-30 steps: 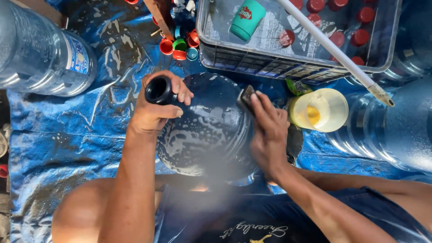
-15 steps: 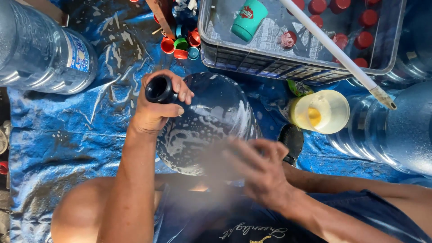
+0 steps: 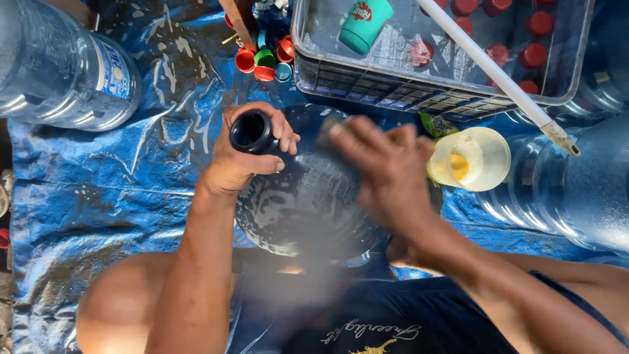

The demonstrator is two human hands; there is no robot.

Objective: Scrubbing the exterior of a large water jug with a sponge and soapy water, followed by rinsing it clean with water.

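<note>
A big clear water jug lies on its side at the upper left, on the blue tarp, and wears a blue and white label band round its body. Up in the grey plastic crate a teal cup lies tipped, with a small red and white sticker on its side. A scrap of green wrapper pokes out just beside the crate's lower edge.
</note>
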